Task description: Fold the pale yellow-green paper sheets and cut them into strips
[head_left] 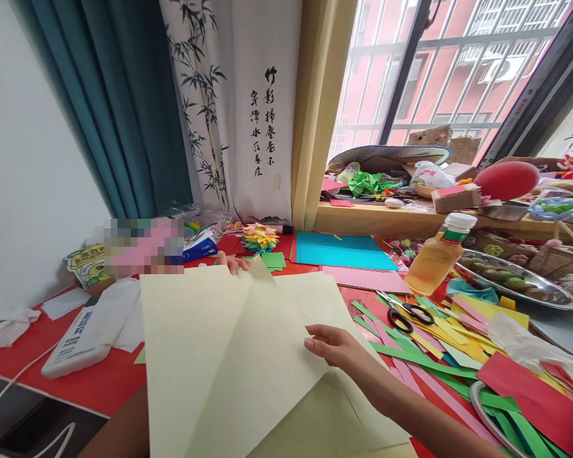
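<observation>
Large pale yellow sheets of paper [195, 356] fill the middle of the view, one of them raised and bent across the others. My left hand [232, 262] grips the upper edge from behind. Only its fingertips show, since paper hides the rest of that hand. Over the right part of the sheets is my right hand [332, 343], thumb and forefinger stretched forward and slightly apart, with nothing visible between them. I cannot tell whether it touches the paper.
Right of the sheets lie scissors [403, 317], coloured paper strips [424, 362], a bottle of amber liquid [437, 254] and a metal tray [561, 301]. Behind are blue paper [344, 250] and a multicoloured folded-paper piece [260, 238]. A white power strip [83, 334] with its cord lies left.
</observation>
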A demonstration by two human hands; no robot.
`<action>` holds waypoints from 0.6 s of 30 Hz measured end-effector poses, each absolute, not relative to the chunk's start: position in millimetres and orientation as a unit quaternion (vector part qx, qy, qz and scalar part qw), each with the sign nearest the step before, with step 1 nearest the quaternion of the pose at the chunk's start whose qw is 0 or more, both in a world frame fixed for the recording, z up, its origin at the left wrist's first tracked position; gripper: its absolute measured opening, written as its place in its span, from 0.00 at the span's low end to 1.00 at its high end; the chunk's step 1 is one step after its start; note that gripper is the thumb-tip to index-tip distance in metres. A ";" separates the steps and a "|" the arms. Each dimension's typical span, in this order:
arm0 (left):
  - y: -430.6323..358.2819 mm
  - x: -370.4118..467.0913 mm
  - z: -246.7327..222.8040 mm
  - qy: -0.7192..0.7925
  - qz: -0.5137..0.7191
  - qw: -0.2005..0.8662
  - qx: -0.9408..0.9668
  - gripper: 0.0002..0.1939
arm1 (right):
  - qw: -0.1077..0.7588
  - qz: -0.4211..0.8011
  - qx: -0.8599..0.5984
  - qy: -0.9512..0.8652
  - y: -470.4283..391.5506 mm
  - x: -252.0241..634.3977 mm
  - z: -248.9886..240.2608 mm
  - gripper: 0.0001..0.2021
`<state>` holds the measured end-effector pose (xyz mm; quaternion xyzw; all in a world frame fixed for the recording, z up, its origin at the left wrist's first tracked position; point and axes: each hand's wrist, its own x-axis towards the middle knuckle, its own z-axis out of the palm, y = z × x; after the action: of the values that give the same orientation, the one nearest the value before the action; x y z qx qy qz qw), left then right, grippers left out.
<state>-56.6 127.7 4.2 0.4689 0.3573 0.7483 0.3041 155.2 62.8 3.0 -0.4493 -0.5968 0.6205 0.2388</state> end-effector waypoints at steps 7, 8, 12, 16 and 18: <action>127.3 -47.2 -1.6 0.318 0.684 0.358 0.551 0.24 | 0.249 0.655 -0.439 -0.563 65.0 171.4 1.9 0.12; 127.1 -48.8 -1.5 0.324 0.638 0.365 0.596 0.24 | 0.255 0.645 -0.453 -0.560 65.7 178.8 0.8 0.13; 118.4 -55.3 11.1 0.328 0.389 0.399 0.762 0.22 | 0.280 0.593 -0.530 -0.538 60.1 208.0 -2.2 0.14; 102.9 -58.0 30.3 0.262 0.002 0.431 0.863 0.18 | 0.343 0.567 -0.565 -0.491 43.5 229.2 -10.3 0.23; 95.5 -56.3 33.1 0.282 -0.037 0.389 0.876 0.15 | 0.349 0.553 -0.581 -0.485 34.5 238.3 -17.5 0.24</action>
<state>-56.3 95.5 33.1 0.8762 0.2823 -0.0372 0.3890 238.3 34.5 -17.5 -0.5808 -0.4846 0.5530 0.3494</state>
